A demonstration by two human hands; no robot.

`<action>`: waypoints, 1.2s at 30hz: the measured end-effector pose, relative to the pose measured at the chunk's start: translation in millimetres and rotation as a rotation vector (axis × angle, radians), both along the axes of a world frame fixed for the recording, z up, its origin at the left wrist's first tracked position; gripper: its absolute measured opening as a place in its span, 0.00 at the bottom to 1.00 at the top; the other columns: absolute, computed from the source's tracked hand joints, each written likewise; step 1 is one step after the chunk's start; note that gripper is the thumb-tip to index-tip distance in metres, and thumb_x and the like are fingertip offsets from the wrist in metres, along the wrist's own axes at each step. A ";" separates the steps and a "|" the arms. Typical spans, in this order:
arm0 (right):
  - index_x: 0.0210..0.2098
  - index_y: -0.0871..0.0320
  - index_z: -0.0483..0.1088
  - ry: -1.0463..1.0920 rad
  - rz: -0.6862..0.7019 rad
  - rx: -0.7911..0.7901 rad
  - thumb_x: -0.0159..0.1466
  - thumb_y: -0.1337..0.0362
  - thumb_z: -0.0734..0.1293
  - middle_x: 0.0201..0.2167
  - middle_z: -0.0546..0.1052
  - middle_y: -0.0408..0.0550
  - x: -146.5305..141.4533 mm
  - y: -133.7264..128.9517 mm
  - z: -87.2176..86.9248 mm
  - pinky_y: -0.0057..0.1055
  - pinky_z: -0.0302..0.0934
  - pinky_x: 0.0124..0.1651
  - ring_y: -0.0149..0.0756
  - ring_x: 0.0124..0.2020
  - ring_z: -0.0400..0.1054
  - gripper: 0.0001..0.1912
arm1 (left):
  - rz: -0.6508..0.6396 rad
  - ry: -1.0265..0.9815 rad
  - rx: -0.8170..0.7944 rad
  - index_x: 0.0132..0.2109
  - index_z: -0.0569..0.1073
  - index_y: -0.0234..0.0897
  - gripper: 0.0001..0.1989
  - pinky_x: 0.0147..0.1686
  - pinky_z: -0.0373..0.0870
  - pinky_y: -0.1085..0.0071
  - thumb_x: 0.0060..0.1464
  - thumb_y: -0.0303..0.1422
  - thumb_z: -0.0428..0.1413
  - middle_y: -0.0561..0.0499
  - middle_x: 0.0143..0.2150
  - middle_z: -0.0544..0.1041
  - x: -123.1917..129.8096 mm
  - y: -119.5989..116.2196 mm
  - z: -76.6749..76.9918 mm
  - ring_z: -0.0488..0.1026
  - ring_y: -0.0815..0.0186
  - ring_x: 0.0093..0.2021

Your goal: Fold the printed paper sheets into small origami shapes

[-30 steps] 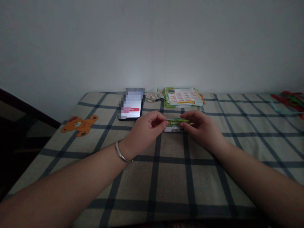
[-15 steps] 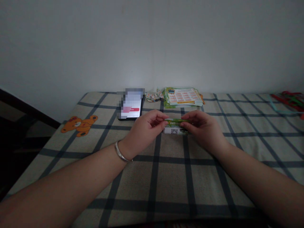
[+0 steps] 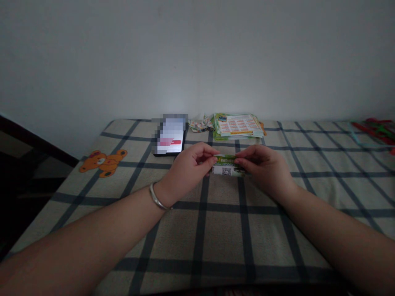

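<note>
Between my two hands is a small green and white printed paper (image 3: 227,166), with a QR code on its lower white part. My left hand (image 3: 193,166) pinches its left end between thumb and fingers, and a silver bracelet (image 3: 156,198) circles that wrist. At the right end, the thumb and fingers of my right hand (image 3: 265,166) grip the same paper. Its edges under the fingers are hidden. Beyond the hands lies a stack of printed paper cards (image 3: 239,124), and left of it a folded patterned paper piece (image 3: 201,124).
A smartphone (image 3: 169,135) with a lit, partly blurred screen lies beyond my left hand. An orange bear figure (image 3: 103,163) is at the left of the checked tablecloth (image 3: 173,250). Red and green items (image 3: 378,129) sit at the far right. A wall (image 3: 197,53) rises behind.
The upper edge of the paper has shifted slightly in my fingers, and more of its green printed band shows. Both hands stay almost in place, still pinching it.
</note>
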State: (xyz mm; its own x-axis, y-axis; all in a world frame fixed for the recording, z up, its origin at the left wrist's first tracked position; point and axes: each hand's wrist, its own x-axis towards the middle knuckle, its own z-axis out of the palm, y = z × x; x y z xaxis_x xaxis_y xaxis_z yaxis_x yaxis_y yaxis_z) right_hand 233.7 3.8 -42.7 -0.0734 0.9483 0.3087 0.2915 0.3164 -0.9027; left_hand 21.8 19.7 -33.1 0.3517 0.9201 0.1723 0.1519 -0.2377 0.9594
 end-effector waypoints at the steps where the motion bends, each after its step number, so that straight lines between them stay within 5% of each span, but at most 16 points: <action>1: 0.32 0.56 0.74 -0.013 -0.002 0.002 0.57 0.57 0.74 0.26 0.78 0.44 0.2 -0.5 0.7 0.28 0.66 0.29 0.31 0.26 0.71 0.10 | 0.002 -0.017 -0.021 0.42 0.73 0.35 0.06 0.24 0.71 0.79 0.56 0.31 0.57 0.52 0.34 0.77 0.4 0.6 -0.8 0.73 0.72 0.29; 14: 0.40 0.56 0.73 -0.112 0.019 -0.033 0.59 0.59 0.70 0.22 0.73 0.40 0.2 1.0 4.2 0.26 0.57 0.22 0.29 0.21 0.65 0.11 | 0.000 -0.116 -0.047 0.43 0.71 0.34 0.07 0.23 0.73 0.80 0.55 0.28 0.56 0.53 0.33 0.75 1.4 3.1 -2.2 0.73 0.73 0.29; 23: 0.38 0.56 0.73 -0.068 0.017 -0.020 0.60 0.60 0.70 0.27 0.77 0.44 -0.7 0.0 2.5 0.29 0.63 0.27 0.31 0.26 0.70 0.08 | 0.023 -0.111 -0.069 0.39 0.70 0.34 0.07 0.24 0.73 0.79 0.53 0.30 0.58 0.53 0.33 0.76 0.4 4.1 -1.6 0.73 0.72 0.28; 36: 0.39 0.56 0.72 -0.253 0.014 -0.041 0.61 0.60 0.68 0.28 0.77 0.45 1.7 3.4 1.8 0.30 0.64 0.29 0.33 0.27 0.71 0.08 | 0.066 0.144 0.061 0.38 0.72 0.35 0.04 0.30 0.70 0.75 0.54 0.28 0.59 0.53 0.33 0.76 -3.4 6.7 -0.7 0.73 0.71 0.31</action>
